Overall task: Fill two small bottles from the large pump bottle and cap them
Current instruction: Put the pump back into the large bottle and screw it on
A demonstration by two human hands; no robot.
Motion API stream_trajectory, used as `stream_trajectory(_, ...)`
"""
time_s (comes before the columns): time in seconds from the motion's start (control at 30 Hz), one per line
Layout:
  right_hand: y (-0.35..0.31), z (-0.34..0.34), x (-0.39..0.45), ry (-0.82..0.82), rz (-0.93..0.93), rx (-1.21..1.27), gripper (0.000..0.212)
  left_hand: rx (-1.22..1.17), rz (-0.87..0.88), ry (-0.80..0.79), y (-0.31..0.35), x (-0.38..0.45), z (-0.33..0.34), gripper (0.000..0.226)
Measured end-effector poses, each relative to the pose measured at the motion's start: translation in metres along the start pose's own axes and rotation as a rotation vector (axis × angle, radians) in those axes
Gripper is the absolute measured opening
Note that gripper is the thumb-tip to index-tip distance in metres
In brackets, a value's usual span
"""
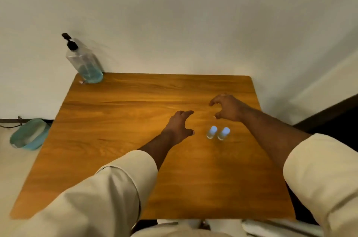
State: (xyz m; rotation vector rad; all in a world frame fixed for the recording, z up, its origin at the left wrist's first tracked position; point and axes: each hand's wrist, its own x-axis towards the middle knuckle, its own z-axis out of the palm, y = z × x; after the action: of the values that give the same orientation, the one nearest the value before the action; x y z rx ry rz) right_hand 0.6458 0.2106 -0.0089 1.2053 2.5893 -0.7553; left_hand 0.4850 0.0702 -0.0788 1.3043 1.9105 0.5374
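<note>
On the wooden surface (120, 140), two small capped bottles (218, 133) are standing between my left hand (179, 126) and right hand (227, 108), both spread and empty; one pump bottle (85, 62) is sitting far-left.

You are looking through a wide-angle lens under warm, fairly dim indoor light. A soft bright patch lies across the middle of the orange-brown wooden table (124, 140), fading darker toward your body. The table edges bow outward and the tall clear pump bottle with blue liquid (85, 62) leans from lens distortion. Everything is slightly soft; the cream rolled sleeves (108, 194) blur most. Shadows are faint and diffuse.
</note>
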Motion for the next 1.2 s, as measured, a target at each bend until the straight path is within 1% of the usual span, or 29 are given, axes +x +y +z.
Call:
stream_trajectory(0.13, 0.064, 0.003, -0.053, 0.086, 0.107, 0.185, 0.049, -0.002, 0.005, -0.048, 0.036, -0.015, 0.058, 0.08)
stream_trajectory(0.23, 0.094, 0.018, -0.071, 0.054, 0.177, 0.334, 0.051, -0.038, -0.02, 0.002, 0.05, -0.019, 0.078, 0.081)
stream_trajectory(0.33, 0.102, 0.043, -0.07, 0.009, 0.209, 0.402, 0.057, -0.084, -0.088, 0.063, 0.05, -0.013, 0.082, 0.084)
stream_trajectory(0.43, 0.099, 0.067, -0.06, 0.007, 0.218, 0.484, 0.064, -0.12, -0.158, 0.065, 0.047, -0.004, 0.084, 0.091)
stream_trajectory(0.53, 0.093, 0.087, -0.046, 0.031, 0.206, 0.512, 0.071, -0.153, -0.203, 0.052, 0.04, 0.012, 0.089, 0.09)
stream_trajectory(0.6, 0.092, 0.099, -0.039, 0.044, 0.231, 0.522, 0.076, -0.166, -0.211, 0.04, 0.034, 0.02, 0.094, 0.084)
stream_trajectory(0.63, 0.092, 0.105, -0.035, 0.047, 0.24, 0.527, 0.077, -0.167, -0.196, 0.035, 0.031, 0.025, 0.096, 0.077)
stream_trajectory(0.73, 0.095, 0.12, -0.026, 0.074, 0.242, 0.526, 0.073, -0.145, -0.11, 0.036, 0.026, 0.036, 0.102, 0.035)
stream_trajectory(0.77, 0.095, 0.123, -0.025, 0.089, 0.24, 0.519, 0.07, -0.124, -0.086, 0.04, 0.026, 0.039, 0.102, 0.026)
stream_trajectory(0.8, 0.095, 0.125, -0.023, 0.103, 0.238, 0.509, 0.066, -0.112, -0.081, 0.041, 0.026, 0.041, 0.103, 0.023)
stream_trajectory(0.93, 0.091, 0.125, -0.017, 0.11, 0.227, 0.471, 0.054, -0.121, -0.093, 0.034, 0.024, 0.047, 0.106, 0.026)
stream_trajectory(1.07, 0.093, 0.125, -0.005, 0.081, 0.193, 0.456, 0.042, -0.103, -0.111, 0.012, 0.027, 0.057, 0.105, 0.012)
stream_trajectory(1.13, 0.096, 0.122, -0.001, 0.055, 0.158, 0.438, 0.037, -0.114, -0.13, 0.048, 0.03, 0.061, 0.105, 0.007)
stream_trajectory(1.2, 0.102, 0.114, 0.004, 0.062, 0.156, 0.473, 0.038, -0.15, -0.145, 0.1, 0.037, 0.067, 0.107, 0.006)
